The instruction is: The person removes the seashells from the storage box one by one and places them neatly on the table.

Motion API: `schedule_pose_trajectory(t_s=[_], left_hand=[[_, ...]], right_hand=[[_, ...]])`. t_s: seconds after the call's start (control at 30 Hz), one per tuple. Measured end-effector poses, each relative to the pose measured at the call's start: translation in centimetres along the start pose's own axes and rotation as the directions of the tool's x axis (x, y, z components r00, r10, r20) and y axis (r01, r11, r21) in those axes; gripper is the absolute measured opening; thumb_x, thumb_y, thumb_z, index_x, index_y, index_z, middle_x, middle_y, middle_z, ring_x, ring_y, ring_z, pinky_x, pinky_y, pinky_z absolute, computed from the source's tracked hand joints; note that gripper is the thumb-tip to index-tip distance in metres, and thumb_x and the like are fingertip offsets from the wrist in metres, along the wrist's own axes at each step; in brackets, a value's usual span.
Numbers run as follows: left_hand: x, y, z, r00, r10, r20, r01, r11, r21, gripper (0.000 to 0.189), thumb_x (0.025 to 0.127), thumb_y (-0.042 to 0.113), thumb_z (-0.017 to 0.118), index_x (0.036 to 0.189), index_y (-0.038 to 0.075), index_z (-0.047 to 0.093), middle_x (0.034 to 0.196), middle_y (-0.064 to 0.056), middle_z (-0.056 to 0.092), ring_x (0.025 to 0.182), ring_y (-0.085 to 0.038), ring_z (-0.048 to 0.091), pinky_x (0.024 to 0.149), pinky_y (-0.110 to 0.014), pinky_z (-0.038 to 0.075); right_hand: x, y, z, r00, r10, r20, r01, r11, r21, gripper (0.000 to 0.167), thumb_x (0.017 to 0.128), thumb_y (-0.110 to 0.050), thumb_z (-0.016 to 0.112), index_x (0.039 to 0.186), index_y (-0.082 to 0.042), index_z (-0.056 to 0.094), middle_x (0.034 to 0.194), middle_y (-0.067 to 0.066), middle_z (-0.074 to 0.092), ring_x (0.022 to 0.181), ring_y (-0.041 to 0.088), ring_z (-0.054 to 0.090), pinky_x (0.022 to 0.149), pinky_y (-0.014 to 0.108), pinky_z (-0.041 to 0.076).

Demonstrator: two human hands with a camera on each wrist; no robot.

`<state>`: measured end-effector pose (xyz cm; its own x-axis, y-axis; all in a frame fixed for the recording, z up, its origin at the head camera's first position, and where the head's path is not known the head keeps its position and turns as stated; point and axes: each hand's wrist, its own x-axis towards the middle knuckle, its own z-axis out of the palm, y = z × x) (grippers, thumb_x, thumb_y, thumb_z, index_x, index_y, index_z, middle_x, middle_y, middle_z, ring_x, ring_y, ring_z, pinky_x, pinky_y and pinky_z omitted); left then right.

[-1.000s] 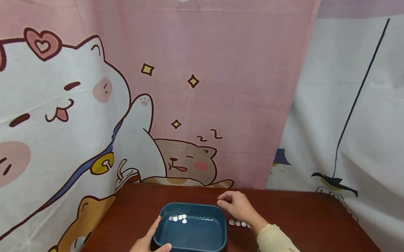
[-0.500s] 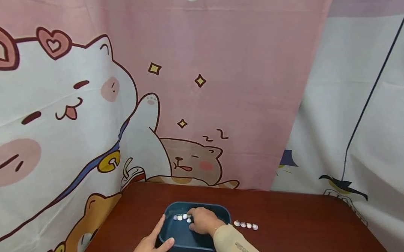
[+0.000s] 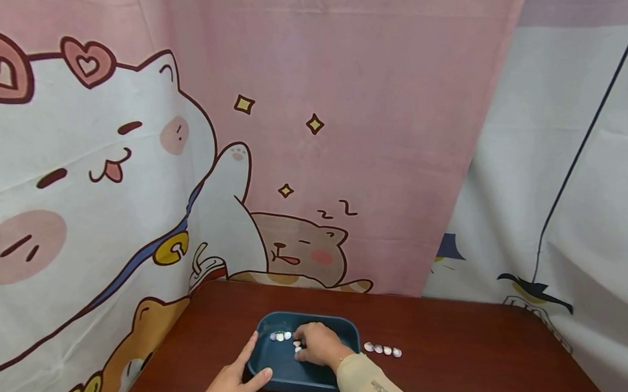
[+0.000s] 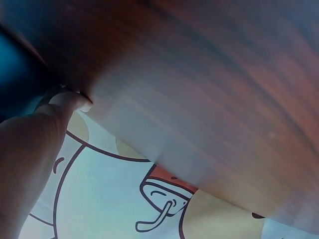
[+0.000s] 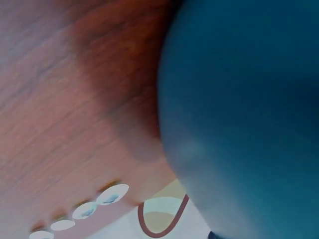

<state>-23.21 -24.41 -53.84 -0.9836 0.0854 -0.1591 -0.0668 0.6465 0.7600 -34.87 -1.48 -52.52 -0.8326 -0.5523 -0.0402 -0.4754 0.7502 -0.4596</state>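
A dark blue rectangular tray (image 3: 306,383) stands on the table. My left hand (image 3: 228,382) rests against its left side, fingers extended along the rim and thumb on the front edge. In the left wrist view, part of the left hand (image 4: 60,109) shows beside the blue tray wall. Inside the tray, my right hand (image 3: 321,343) has curled fingers, with index finger and thumb around a small white shell (image 3: 298,349). Another pale shell (image 3: 297,343) lies close to those fingertips. A short row of white shells (image 3: 280,336) is farther left in the tray. The right fingers partly hide that area.
Several white shells (image 3: 382,349) lie in a line on the brown table (image 3: 458,353), right of the tray; the right wrist view also shows these shells (image 5: 84,210). A cartoon-printed cloth (image 3: 386,158) hangs behind and left of the table.
My right hand has moved from above the table, right of the tray, leftward into it. Over the last half second a shell by its fingertips has shifted slightly toward me. The left hand stays on the rim.
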Motion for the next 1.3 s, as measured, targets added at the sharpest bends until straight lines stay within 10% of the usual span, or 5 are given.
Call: schedule_pose_trajectory(t_s=[0.5, 0.83, 1.3], left_hand=[[0.1, -0.2, -0.1, 1.0, 0.016, 0.008, -0.016, 1.0, -0.004, 0.093, 0.104, 0.059, 0.06, 0.173, 0.013, 0.018, 0.163, -0.037, 0.041, 0.128, -0.051, 0.062, 0.1, -0.078, 0.05], [0.1, -0.1, -0.1, 1.0, 0.019, 0.001, -0.019, 1.0, -0.002, 0.092, 0.104, 0.06, 0.06, 0.173, 0.015, 0.018, 0.162, -0.036, 0.044, 0.127, -0.048, 0.063, 0.1, -0.077, 0.051], [0.0, 0.0, -0.1, 1.0, 0.025, 0.017, -0.025, 0.999, -0.023, 0.093, 0.104, 0.059, 0.059, 0.173, 0.012, 0.017, 0.162, -0.038, 0.041, 0.123, -0.044, 0.064, 0.1, -0.076, 0.052]], right_hand=[[0.1, -0.5, 0.7, 0.997, -0.063, -0.037, 0.065, 0.996, 0.059, 0.019, 0.091, -0.002, 0.077, 0.098, -0.017, 0.086, 0.092, -0.008, 0.08, 0.084, 0.002, 0.066, 0.086, 0.035, 0.064], [0.0, -1.2, 0.9, 0.997, 0.027, -0.078, -0.025, 0.999, 0.021, 0.016, 0.087, -0.027, 0.09, 0.089, -0.014, 0.081, 0.078, -0.006, 0.071, 0.069, 0.01, 0.058, 0.071, 0.037, 0.059], [-0.2, -1.4, 0.9, 1.0, 0.019, 0.0, -0.019, 0.998, 0.055, 0.005, 0.089, -0.018, 0.087, 0.09, -0.014, 0.084, 0.08, -0.006, 0.073, 0.073, 0.011, 0.061, 0.078, 0.037, 0.062]])
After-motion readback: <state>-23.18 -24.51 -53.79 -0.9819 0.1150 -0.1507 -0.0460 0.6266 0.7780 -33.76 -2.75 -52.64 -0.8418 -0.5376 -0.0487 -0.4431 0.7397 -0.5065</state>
